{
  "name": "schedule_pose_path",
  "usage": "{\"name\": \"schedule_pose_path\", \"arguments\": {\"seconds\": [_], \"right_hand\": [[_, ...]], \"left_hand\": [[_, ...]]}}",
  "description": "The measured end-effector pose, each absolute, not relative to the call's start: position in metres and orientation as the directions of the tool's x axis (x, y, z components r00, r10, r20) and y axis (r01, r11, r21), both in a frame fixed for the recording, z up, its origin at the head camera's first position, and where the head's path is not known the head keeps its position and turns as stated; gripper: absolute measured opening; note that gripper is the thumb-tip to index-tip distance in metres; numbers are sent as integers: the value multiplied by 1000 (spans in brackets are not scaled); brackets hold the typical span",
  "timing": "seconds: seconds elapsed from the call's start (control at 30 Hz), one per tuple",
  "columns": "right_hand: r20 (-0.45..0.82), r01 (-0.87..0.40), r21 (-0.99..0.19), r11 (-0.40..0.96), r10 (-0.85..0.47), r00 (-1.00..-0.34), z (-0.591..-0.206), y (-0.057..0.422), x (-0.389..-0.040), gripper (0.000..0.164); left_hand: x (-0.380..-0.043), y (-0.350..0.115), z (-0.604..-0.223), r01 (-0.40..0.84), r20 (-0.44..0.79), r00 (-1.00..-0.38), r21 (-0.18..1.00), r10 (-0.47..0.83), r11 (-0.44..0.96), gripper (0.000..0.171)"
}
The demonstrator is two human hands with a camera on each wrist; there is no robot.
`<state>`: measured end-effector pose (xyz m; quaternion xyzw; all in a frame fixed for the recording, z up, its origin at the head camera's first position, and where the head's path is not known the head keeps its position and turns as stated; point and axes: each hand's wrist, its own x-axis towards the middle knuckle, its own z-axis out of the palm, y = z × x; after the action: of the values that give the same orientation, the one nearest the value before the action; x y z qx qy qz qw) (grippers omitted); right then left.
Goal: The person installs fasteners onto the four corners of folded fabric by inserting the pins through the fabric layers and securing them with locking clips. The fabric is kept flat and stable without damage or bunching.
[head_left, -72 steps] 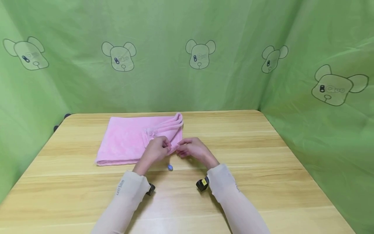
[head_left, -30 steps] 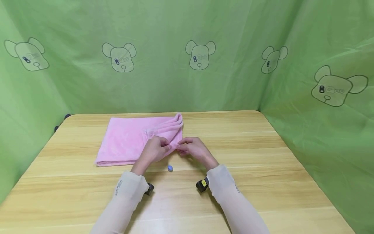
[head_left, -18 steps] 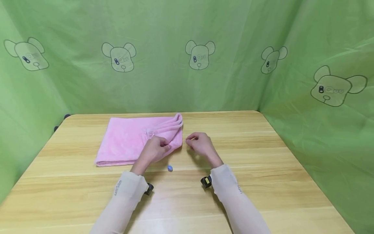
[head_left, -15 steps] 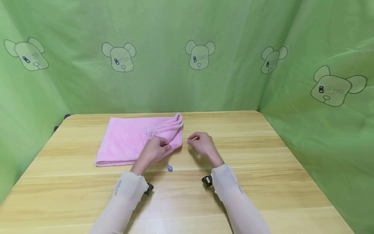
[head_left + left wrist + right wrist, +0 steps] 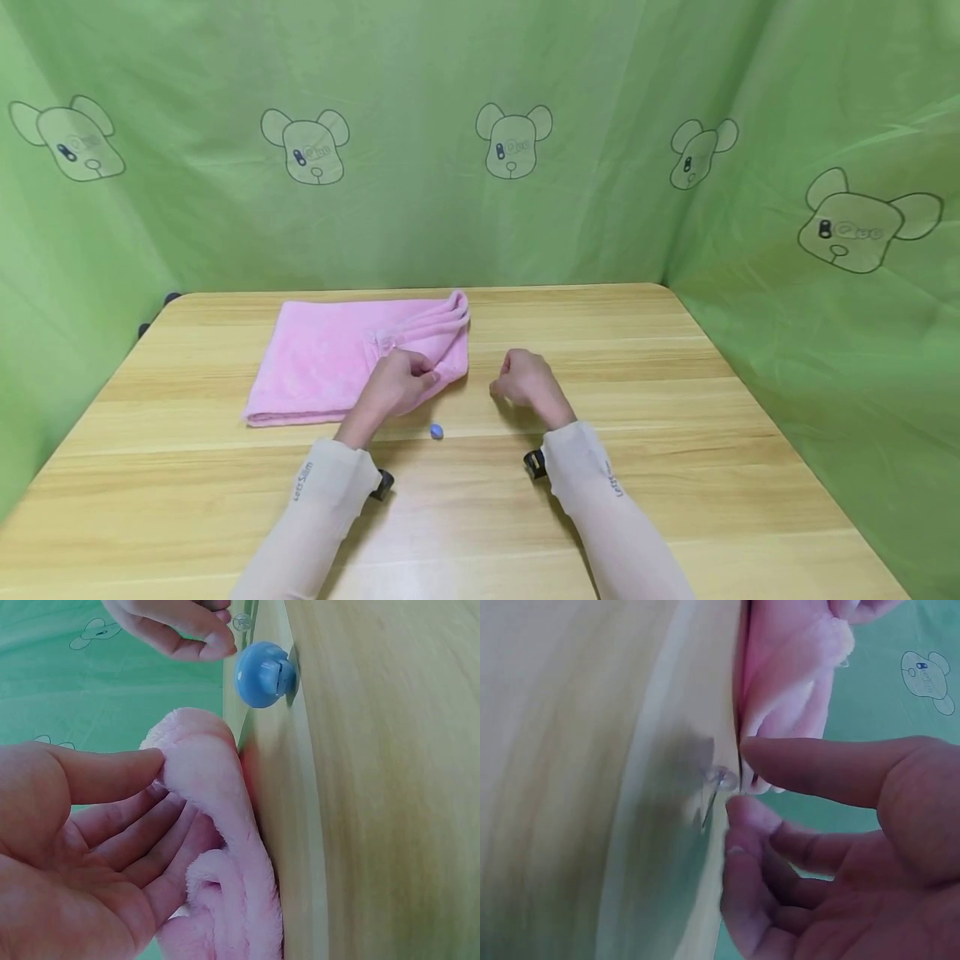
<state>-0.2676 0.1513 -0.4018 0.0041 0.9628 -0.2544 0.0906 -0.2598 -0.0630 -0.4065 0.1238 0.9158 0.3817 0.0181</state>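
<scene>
A folded pink plush blanket [image 5: 322, 358] lies left of the table's middle, its right end bunched into layers. My left hand [image 5: 397, 379] pinches the front right edge; in the left wrist view the thumb presses the fluffy fold [image 5: 202, 765] against the fingers. My right hand [image 5: 528, 382] hovers low, right of the blanket, with thumb and fingertips parted. Just beyond those fingertips, close over the wood, shows a pin with a clear head [image 5: 721, 778] and thin metal shaft. A small blue mushroom-shaped clip piece [image 5: 262, 673] sits on the table between the hands.
The wooden table [image 5: 637, 500] has green curtains [image 5: 420, 225] with bear-head outlines round its back and sides. A small shiny patch [image 5: 386, 340] shows on the blanket's top near the left hand. Black wrist cameras [image 5: 534, 464] hang below both sleeves.
My right hand has let go of the blanket's corner, moved away to the right, and lowered toward the table with its fingers parting. The left hand has kept its pinch.
</scene>
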Motion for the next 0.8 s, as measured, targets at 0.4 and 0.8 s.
{"name": "schedule_pose_path", "arguments": {"seconds": [0.4,0.8], "right_hand": [[-244,85,-366,927,-8,-970,-404,152,-265,27],[-158,-15,-415,910,-88,-984,-407,152,-268,13]], "left_hand": [[-260,-63,-407,217,63,-968,701,244,679,12],[-261,-64,-407,259,91,-958,688,273,678,15]]}}
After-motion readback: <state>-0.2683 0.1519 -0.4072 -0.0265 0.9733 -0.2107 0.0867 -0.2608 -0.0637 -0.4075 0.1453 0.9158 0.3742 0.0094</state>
